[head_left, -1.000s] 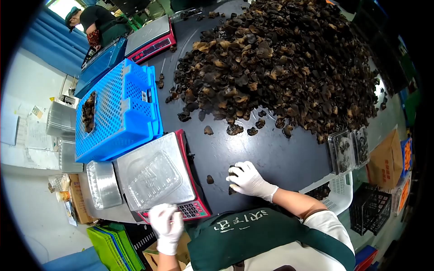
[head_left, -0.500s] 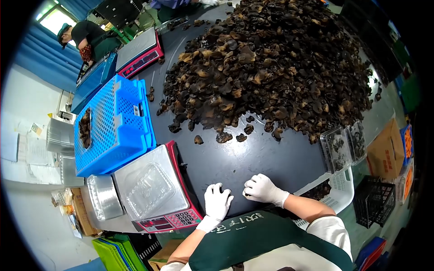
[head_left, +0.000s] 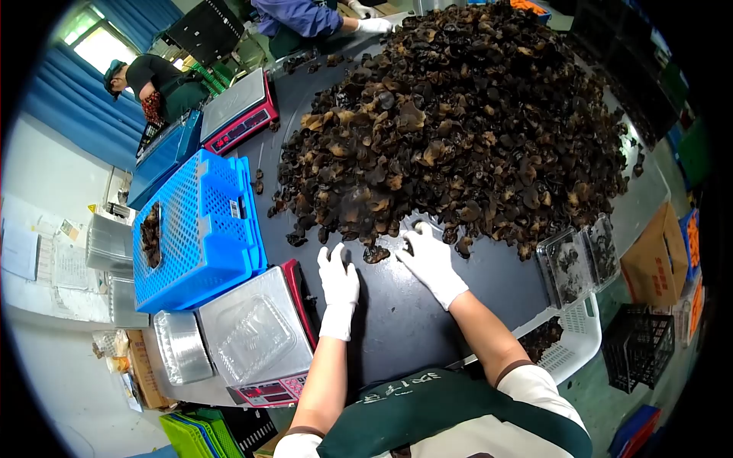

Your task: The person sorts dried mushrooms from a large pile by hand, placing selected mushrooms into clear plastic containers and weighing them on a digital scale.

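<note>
A large pile of dark brown fungus pieces (head_left: 473, 130) covers the far part of the dark table (head_left: 397, 328). My left hand (head_left: 338, 284), in a white glove, reaches forward over the table with its fingers apart and nothing in them, below the pile's near left edge. My right hand (head_left: 429, 258), also gloved, is at the pile's near edge, its thumb and fingers spread around small dark pieces; no firm grip shows. One loose fungus piece (head_left: 376, 253) lies between the hands. A clear plastic tray (head_left: 252, 336) rests on the near scale (head_left: 284, 299) at the left.
Left are a blue crate (head_left: 191, 237), stacked clear trays (head_left: 182, 347) and another scale (head_left: 237, 114). Filled clear boxes (head_left: 569, 267) and a white basket (head_left: 584, 336) stand right. Two co-workers (head_left: 156, 84), (head_left: 305, 19) are at the far side.
Both my hands have moved forward from the table's near edge toward the pile, and their fingers have opened. The far co-worker's gloved hand and sleeve show more. The view has shifted slightly.
</note>
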A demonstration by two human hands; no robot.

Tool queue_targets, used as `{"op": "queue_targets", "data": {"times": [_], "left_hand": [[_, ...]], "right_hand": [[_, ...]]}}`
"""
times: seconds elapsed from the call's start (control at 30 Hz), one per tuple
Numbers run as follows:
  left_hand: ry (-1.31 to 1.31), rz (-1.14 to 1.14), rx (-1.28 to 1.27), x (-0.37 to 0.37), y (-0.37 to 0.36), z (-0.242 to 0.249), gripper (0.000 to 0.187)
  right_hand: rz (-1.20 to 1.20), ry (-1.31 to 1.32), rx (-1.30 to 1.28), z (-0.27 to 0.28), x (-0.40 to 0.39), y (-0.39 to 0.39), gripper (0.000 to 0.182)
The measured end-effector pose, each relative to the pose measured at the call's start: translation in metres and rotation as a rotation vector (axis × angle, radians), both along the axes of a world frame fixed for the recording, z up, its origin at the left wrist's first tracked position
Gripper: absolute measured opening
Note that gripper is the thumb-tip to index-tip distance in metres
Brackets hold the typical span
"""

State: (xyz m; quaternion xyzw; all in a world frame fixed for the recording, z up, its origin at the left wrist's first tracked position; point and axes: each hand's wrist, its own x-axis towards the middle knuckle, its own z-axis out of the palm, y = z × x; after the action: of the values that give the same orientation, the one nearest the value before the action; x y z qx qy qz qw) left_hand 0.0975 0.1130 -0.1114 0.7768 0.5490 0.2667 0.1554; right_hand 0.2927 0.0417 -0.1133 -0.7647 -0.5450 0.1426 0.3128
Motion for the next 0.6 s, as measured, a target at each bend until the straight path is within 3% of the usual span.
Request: {"op": "queue_targets", "data": {"times": [0.07,0.17,0.23,0.33,0.5,0.6], "left_hand": [[0.143,0.078,-0.135,0.007,0.015,-0.009,0.046],[0.314,0.098,-0.004,0.014,0.015,-0.023,0.029],[0.273,0.028,-0.034,0.007,0.018,-0.031,0.018],[-0.141,-0.092,0.038,0.010,0.017,-0.032,0.011],[-0.247,0.021,-0.183,0.041,0.020,-0.019,0.036],[-0.236,0.103,-0.253,0.041,0.032,-0.034,0.031]], "right_hand": [[0.111,-0.111,-0.159,0.006,-0.005,-0.003,0.050],[0.195,-0.193,-0.112,-0.008,-0.005,-0.008,0.033],[0.206,-0.161,-0.085,-0.010,0.002,-0.010,0.029],[0.203,-0.130,-0.045,-0.012,0.006,-0.012,0.021],[0.163,-0.055,-0.037,-0.012,0.003,-0.010,0.021],[0.119,-0.023,-0.007,-0.007,0.001,-0.010,0.027]]}}
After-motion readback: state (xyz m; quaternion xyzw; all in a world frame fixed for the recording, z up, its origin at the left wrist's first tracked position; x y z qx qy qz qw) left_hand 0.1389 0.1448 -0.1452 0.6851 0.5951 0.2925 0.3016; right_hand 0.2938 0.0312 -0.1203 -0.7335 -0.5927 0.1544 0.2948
